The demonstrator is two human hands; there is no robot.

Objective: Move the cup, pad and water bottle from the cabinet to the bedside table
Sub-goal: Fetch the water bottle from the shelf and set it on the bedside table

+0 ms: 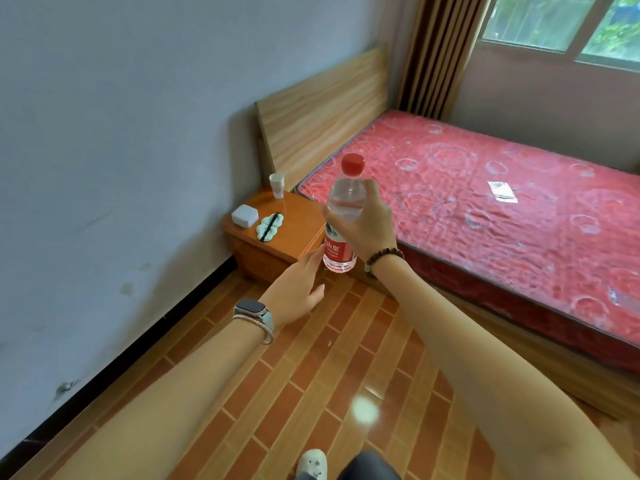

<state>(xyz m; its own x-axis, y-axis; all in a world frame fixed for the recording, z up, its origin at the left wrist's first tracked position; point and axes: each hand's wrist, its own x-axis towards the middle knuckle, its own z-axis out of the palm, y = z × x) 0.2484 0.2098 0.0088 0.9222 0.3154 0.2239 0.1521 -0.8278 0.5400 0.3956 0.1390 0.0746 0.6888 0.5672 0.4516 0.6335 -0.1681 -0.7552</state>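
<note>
Water bottle (pixel 341 216) was held upright in the air, red cap up, in front of the near corner of the bedside table (pixel 294 237) and not resting on it. I logged the right hand (pixel 372 225) clamped around the clear upper body of the bottle, fingers curled round it just below the neck, back of the hand toward the camera, forearm stretched forward, with a bead bracelet (pixel 382 258) at the wrist. The left hand (pixel 294 285) was reaching in lower down with its fingers straight and together and the thumb splayed. Its fingertips were at the red label near the bottle's base, but I could not tell whether they made contact. A watch (pixel 250 307) sat on the left wrist. On the tabletop I noted the cup (pixel 277 185) upright at the back corner near the headboard (pixel 322 116), the white pad (pixel 245 215) nearer the wall, and a pale-green item with a black strap (pixel 269 226) lying just beside the pad.
</note>
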